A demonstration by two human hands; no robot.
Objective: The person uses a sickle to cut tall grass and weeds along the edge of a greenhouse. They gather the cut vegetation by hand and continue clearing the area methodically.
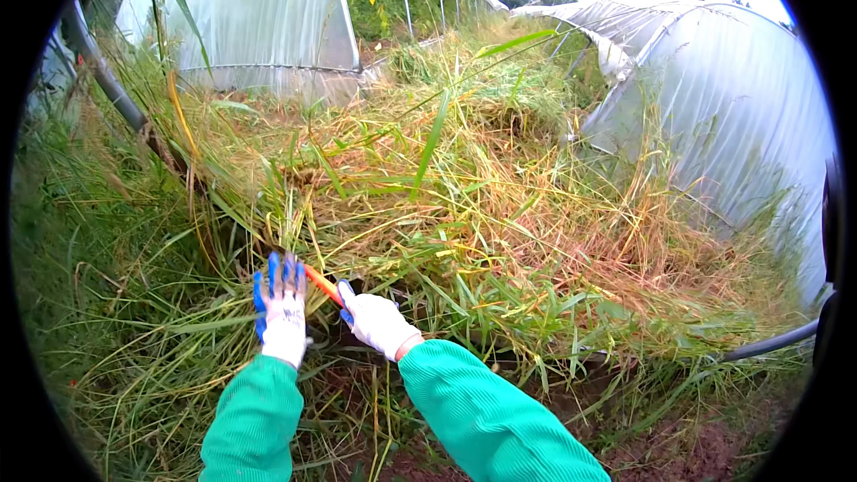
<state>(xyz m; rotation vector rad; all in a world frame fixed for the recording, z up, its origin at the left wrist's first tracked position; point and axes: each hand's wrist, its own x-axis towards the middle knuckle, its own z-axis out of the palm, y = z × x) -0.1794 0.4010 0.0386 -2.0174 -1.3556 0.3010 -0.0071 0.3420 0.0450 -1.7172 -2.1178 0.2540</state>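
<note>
My right hand [381,321], in a white glove with blue-coated fingers, is closed around the orange handle [323,283] of a tool. Grass and my left hand hide the tool's working end, so its kind does not show. Just left of the handle, my left hand [282,321] wears a matching glove, with smudged fingers stretched out and slightly apart. Those fingers lie against a clump of long green grass [284,224]; its palm faces away from me. Green ribbed sleeves cover both forearms.
Cut, yellowing grass [535,234] covers the ground ahead. A dark pipe [114,84] curves down at left; another length of dark pipe [770,343] shows at right. Plastic-covered greenhouse tunnels stand behind at left [261,20] and right [736,100]. Bare soil [696,452] lies at lower right.
</note>
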